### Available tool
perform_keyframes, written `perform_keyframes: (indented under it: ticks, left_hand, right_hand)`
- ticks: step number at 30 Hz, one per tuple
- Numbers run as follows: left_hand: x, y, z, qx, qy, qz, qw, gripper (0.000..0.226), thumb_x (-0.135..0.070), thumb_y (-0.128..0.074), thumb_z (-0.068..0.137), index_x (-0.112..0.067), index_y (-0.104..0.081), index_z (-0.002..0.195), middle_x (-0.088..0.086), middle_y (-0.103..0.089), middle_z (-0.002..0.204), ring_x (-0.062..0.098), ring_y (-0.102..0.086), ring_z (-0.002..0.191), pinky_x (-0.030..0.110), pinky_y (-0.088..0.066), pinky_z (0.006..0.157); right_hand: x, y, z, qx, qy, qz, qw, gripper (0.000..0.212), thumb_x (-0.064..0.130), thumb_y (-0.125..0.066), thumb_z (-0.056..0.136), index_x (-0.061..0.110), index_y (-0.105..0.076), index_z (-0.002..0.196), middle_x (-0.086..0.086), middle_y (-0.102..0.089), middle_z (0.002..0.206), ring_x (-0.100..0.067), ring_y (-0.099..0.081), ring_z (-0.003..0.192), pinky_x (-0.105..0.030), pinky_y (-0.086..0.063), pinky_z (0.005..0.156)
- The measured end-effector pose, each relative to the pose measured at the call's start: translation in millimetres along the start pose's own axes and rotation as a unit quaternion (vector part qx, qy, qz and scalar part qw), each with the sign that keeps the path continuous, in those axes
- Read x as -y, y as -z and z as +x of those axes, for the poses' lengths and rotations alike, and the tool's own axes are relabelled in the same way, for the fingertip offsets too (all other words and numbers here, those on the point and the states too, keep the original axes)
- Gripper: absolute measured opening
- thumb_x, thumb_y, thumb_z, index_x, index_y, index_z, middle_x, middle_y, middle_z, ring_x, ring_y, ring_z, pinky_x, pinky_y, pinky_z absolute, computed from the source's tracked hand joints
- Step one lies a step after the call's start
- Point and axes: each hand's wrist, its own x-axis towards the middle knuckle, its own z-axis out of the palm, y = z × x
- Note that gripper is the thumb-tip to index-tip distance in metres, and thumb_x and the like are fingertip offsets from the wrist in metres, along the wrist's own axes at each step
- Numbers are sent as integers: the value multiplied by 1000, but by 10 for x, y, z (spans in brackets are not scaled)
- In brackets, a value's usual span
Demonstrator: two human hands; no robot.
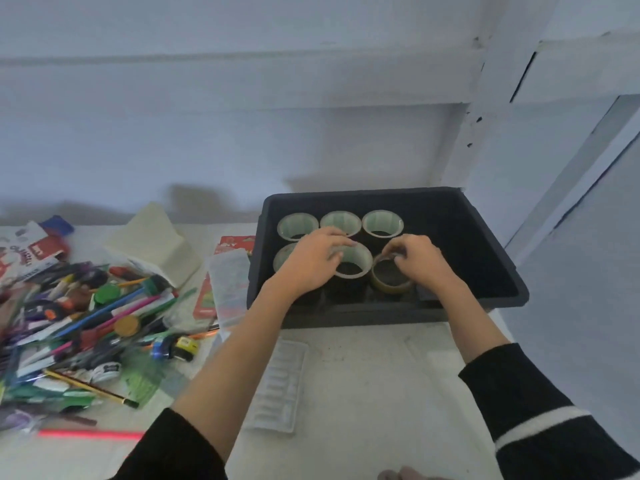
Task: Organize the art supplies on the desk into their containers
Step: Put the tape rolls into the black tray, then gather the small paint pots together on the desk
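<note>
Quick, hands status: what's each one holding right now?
Left hand: gripping the rim of the pale tape roll.
Right hand: pinching the rim of the brown tape roll.

White desk (363,375): black tray (381,315) back right; heap of pens and markers (86,323) left; white carton (156,244) behind heap; clear moulded insert (280,386) front centre; pink pen (90,434) near front edge.

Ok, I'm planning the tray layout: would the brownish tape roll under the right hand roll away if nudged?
Probably not: the brownish tape roll lies flat in the black tray, so it should slide. Its ring looks stiff: the right hand pinches its rim without visible bending.
</note>
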Motion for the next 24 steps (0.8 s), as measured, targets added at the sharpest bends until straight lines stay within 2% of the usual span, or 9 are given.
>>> perform_keyframes:
  ticks: [3,5,9,12,14,16,19,21,24]
  left_hand:
    - [42,160,-371,-52,30,-21,998,32,-4,-51,94,-17,-64,120,-1,-53,132,14,-42,126,28,-29,110]
    - [150,268,-636,-100,39,-34,994,29,-2,-53,92,-15,-67,114,0,-57,125,16,-47,121,32,-36,109]
    - [449,525,-1180,-196,69,-39,977,27,2,-52,91,-11,-70,105,3,-61,114,16,-53,111,24,-40,99]
    - [779,712,-1576,-248,126,-35,960,30,6,-51,87,-12,-71,99,-4,-59,106,14,-52,106,23,-39,96]
    - [1023,809,-1804,-252,173,-14,952,31,8,-51,85,-11,-71,99,0,-60,106,18,-53,106,29,-42,96]
    - [1230,894,-2025,-240,204,1,949,33,8,-51,83,-8,-71,103,6,-61,111,23,-54,108,32,-43,96]
    - [1461,1037,-2348,-220,220,-5,950,30,9,-53,84,-6,-69,105,8,-60,116,22,-54,111,25,-40,94]
    - [1587,1134,-2526,-212,208,-28,955,30,11,-53,83,-6,-70,101,6,-61,110,21,-56,106,20,-42,88]
    - [1724,1262,-2701,-200,196,-53,958,34,12,-50,83,-10,-70,98,-1,-58,101,16,-55,94,4,-36,75]
  right_hand:
    - [335,-85,-123,-45,61,47,996,27,2,-51,87,19,-71,92,1,-67,100,-9,-59,85,-37,-52,83]
    - [662,-203,-251,-69,120,64,988,25,0,-51,87,15,-71,88,2,-67,96,-7,-54,84,-32,-48,83]
    - [1320,-541,-519,-99,203,101,969,22,-4,-55,85,10,-72,83,4,-63,83,-7,-52,80,-23,-45,76]
    - [1794,-845,-696,-93,255,152,950,23,-10,-53,81,5,-70,83,-5,-65,93,-8,-55,84,-13,-44,79]
    - [2059,-1060,-715,-46,251,165,953,25,-9,-52,83,6,-68,95,-4,-59,111,-7,-51,97,-4,-36,85]
    - [2271,-1343,-635,15,219,142,965,32,-2,-53,85,11,-60,113,-4,-46,131,-13,-43,118,-11,-30,100]
    - [2493,-1759,-484,14,116,30,993,46,12,-55,88,17,-42,131,-16,-23,149,-32,-15,141,-42,-18,115]
    - [2572,-1917,-438,-3,37,-53,998,55,18,-51,92,16,-28,142,-23,-5,154,-41,-3,142,-49,-15,114]
    - [2591,-2043,-378,1,-51,-102,993,61,23,-44,96,18,-12,148,-26,2,154,-46,-11,139,-51,-17,112]
